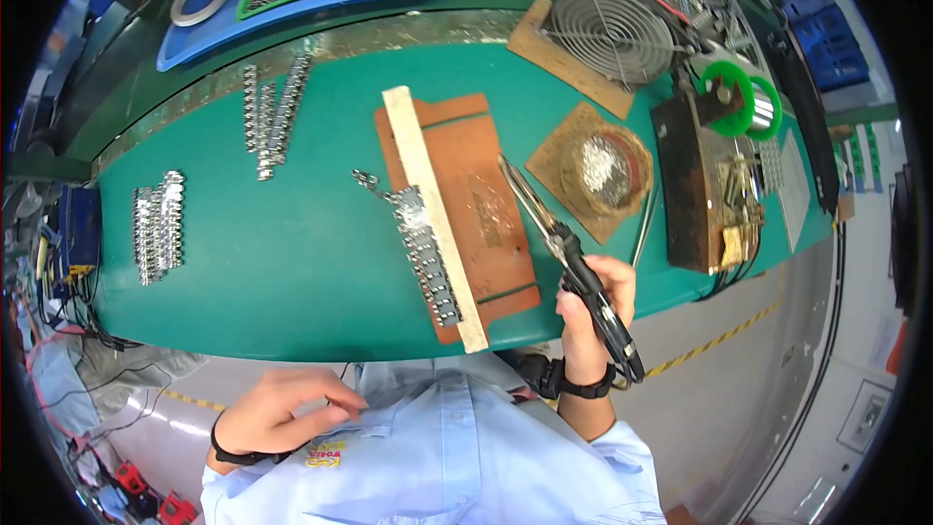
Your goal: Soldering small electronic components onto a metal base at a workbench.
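Note:
My right hand (590, 316) is wrapped round the black handle of a soldering iron (573, 267), its metal tip pointing up and left over the brown board. My left hand (292, 406) is off the table in front of my shirt, fingers loosely stretched, with nothing visible in it. On the table lies a brown board (501, 233) with a pale wooden strip (437, 224) across it. Against the strip's left side stands a row of small metal parts (428, 258); a few more trail off its upper end. Neither hand touches the row.
Rows of metal parts (158, 228) lie at left, and other rows (275, 117) farther back. A round pot of shiny metal (604, 170) sits right of the board. Beyond stand a metal box (690, 204), a green solder spool (729, 102), a fan guard (612, 34) and a blue tray (321, 24).

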`<state>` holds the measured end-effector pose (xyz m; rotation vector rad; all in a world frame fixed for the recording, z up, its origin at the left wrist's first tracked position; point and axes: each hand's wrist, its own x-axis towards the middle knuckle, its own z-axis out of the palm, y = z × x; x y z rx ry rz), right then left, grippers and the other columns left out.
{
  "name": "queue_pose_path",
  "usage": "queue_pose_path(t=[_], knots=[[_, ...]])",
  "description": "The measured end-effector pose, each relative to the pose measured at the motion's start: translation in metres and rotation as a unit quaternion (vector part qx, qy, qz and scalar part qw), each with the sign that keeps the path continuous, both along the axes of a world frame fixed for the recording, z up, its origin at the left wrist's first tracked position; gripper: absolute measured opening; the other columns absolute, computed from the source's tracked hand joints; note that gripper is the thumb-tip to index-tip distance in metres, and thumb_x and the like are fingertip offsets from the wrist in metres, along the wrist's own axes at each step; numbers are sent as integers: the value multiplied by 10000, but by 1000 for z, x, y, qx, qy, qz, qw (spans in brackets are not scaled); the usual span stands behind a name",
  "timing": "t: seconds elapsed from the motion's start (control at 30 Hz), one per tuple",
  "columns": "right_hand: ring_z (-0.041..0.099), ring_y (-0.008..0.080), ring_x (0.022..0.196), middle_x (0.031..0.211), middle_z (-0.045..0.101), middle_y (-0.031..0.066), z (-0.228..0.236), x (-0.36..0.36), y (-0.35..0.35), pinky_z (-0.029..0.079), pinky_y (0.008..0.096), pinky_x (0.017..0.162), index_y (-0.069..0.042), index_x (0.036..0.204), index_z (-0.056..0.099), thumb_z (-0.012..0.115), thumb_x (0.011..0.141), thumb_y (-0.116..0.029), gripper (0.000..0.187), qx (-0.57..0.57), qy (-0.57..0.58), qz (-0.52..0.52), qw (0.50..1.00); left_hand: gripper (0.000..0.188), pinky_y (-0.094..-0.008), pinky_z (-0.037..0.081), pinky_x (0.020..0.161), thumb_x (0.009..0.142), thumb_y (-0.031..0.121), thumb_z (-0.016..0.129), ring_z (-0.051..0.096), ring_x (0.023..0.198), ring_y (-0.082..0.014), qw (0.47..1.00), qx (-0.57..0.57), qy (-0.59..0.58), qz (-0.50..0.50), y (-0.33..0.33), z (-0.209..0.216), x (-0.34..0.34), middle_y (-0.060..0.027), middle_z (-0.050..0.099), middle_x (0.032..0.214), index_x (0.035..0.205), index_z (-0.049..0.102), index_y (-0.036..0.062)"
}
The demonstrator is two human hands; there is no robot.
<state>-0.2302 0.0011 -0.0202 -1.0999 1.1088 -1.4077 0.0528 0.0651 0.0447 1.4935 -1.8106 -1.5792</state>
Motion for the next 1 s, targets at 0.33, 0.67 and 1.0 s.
queue_pose_path(t=[0.33, 0.67, 1.0], knots=[[454, 92, 598, 766, 505, 65, -8, 0, 2, 377, 197, 535, -22, 1039, 434, 661, 726, -182, 419, -7, 75, -22, 997, 133, -341, 453, 571, 767, 64, 599, 576, 636, -270, 917, -238, -266, 178, -69, 17, 6, -111, 570, 764, 893, 569, 35], [461, 93, 596, 769, 509, 63, -3, 0, -1, 379, 200, 538, -18, 1042, 436, 678, 713, -196, 446, 13, 52, -22, 998, 168, -374, 458, 609, 749, 50, 587, 555, 732, -305, 934, -293, -198, 52, -141, -20, 8, -95, 518, 856, 913, 550, 55], [463, 91, 605, 779, 509, 59, 0, 2, -3, 380, 200, 547, -25, 1041, 437, 677, 716, -198, 439, 23, 52, -21, 998, 133, -314, 463, 594, 727, -13, 594, 582, 679, -239, 941, -269, -164, 124, -117, -7, -2, -89, 551, 777, 848, 553, 25]])
